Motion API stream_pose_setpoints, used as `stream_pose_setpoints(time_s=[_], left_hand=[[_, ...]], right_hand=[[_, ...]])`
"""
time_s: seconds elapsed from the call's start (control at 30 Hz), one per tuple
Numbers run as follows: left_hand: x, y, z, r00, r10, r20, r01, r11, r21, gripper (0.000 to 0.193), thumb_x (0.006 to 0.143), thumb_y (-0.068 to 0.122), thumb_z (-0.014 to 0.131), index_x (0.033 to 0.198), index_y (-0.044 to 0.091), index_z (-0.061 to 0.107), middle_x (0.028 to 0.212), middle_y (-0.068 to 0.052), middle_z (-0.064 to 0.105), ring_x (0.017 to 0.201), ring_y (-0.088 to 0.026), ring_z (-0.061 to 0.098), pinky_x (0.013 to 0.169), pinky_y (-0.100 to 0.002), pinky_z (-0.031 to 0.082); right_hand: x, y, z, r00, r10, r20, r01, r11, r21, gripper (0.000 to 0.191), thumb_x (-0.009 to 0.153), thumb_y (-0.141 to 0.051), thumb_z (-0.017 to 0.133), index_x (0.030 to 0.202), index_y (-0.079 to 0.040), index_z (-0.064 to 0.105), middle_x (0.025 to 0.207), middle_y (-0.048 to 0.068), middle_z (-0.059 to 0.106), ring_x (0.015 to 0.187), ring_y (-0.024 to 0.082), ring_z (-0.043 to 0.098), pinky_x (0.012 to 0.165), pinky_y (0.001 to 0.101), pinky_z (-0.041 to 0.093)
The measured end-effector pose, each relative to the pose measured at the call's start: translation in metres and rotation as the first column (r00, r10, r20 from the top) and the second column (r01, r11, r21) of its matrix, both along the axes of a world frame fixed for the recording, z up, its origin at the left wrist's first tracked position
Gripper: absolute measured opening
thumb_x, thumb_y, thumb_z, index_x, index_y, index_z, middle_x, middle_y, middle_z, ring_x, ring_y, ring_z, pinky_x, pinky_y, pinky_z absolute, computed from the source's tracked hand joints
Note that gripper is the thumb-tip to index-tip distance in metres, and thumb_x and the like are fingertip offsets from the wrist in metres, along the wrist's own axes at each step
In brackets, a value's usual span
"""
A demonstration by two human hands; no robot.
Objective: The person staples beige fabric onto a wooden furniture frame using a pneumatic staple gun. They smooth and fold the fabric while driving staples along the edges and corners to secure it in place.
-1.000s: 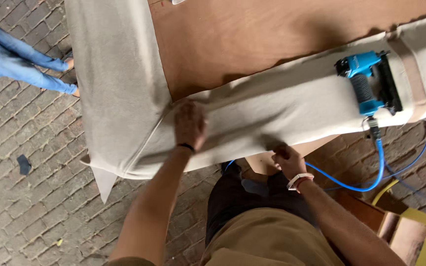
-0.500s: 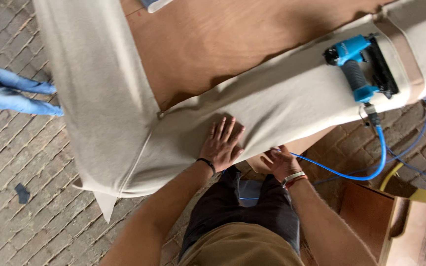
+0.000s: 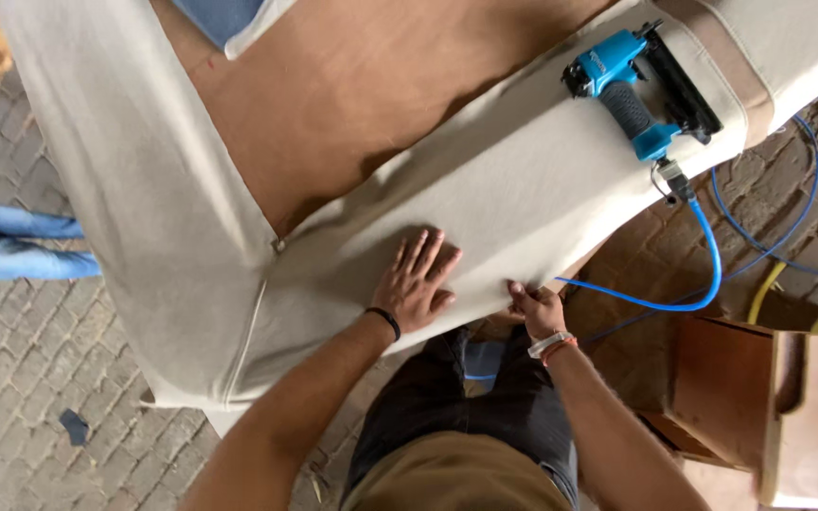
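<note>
nearest, the right hand [image 3: 534, 308] pinches the lower edge of the beige fabric [image 3: 513, 189], fingers curled tight on it — a pale band and red thread at the wrist. just beside it the left hand [image 3: 416, 284] lies flat on the same fabric, fingers spread and released, a black band at the wrist. the fabric is stretched over a brown wooden frame [image 3: 352, 85]. farther along, a blue pneumatic stapler [image 3: 638, 90] rests on the fabric, its blue hose [image 3: 702, 274] looping down.

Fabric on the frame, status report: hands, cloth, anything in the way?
Left hand flat on beige fabric. Right hand gripping its lower edge. Blue staple gun resting on top, hose trailing.
</note>
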State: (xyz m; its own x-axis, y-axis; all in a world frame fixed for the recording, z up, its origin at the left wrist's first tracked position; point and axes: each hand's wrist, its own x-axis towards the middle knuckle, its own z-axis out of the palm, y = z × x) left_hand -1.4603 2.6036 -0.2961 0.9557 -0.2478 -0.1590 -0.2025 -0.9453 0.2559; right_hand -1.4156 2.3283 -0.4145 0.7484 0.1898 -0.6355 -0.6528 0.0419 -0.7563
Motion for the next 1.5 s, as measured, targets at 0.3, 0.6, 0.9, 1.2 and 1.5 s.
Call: stream_pose_setpoints(time_s=[0.3,0.6,0.9,1.2,1.5], left_hand=[[0.065,-0.057,0.01,0.99,0.136,-0.041,-0.134,0.99,0.047,0.098,0.083,0.068,0.066,0.163,0.029,0.023,0.17,-0.019,0.007,0.156,-0.044,0.012,0.123,-0.065,0.008],[0.149,-0.124,0.015,0.99,-0.025,-0.136,0.037,0.996,0.086,0.116,0.074,0.07,0.074,0.163,0.025,0.014,0.168,-0.024,0.002,0.155,-0.045,0.005,0.122,-0.065,0.005],[0.196,-0.175,0.005,0.995,0.062,0.083,-0.06,0.998,-0.021,0.112,0.084,0.062,0.068,0.161,0.002,0.014,0.168,-0.022,0.013,0.155,-0.042,0.014,0.122,-0.062,0.01],[0.257,-0.227,0.008,0.973,0.23,0.032,-0.229,0.973,-0.013,0.108,0.084,0.061,0.065,0.154,-0.009,0.02,0.164,-0.027,0.017,0.154,-0.042,0.015,0.123,-0.06,0.008],[0.285,-0.229,0.023,0.951,0.309,0.024,-0.308,0.951,-0.034,0.116,0.079,0.061,0.07,0.155,-0.011,0.021,0.164,-0.032,0.017,0.153,-0.045,0.015,0.124,-0.058,0.008]], right_hand=[[0.013,0.001,-0.011,0.979,0.163,-0.125,-0.163,0.987,0.015,0.033,0.092,-0.029,0.075,0.099,0.003,0.074,0.078,0.004,0.072,0.066,0.013,0.065,0.06,0.0285,0.055],[0.056,-0.044,0.029,0.969,0.137,-0.206,-0.118,0.988,0.1,0.018,0.091,-0.019,0.074,0.104,-0.007,0.073,0.087,0.003,0.074,0.073,0.012,0.068,0.066,0.0281,0.056],[0.175,-0.122,0.034,0.928,-0.37,-0.029,0.37,0.929,-0.005,0.014,0.097,-0.019,0.068,0.104,-0.008,0.074,0.079,0.003,0.07,0.065,0.013,0.063,0.059,0.0299,0.051],[0.18,-0.121,0.123,0.898,0.202,0.391,0.061,0.822,-0.567,0.024,0.089,-0.027,0.075,0.093,-0.004,0.074,0.077,0.008,0.076,0.065,0.019,0.073,0.062,0.0318,0.058],[0.301,-0.082,0.171,0.485,0.739,0.468,-0.041,0.554,-0.832,0.065,0.078,-0.032,0.078,0.137,-0.013,0.056,0.138,0.009,0.061,0.127,0.03,0.056,0.101,0.0444,0.047]])
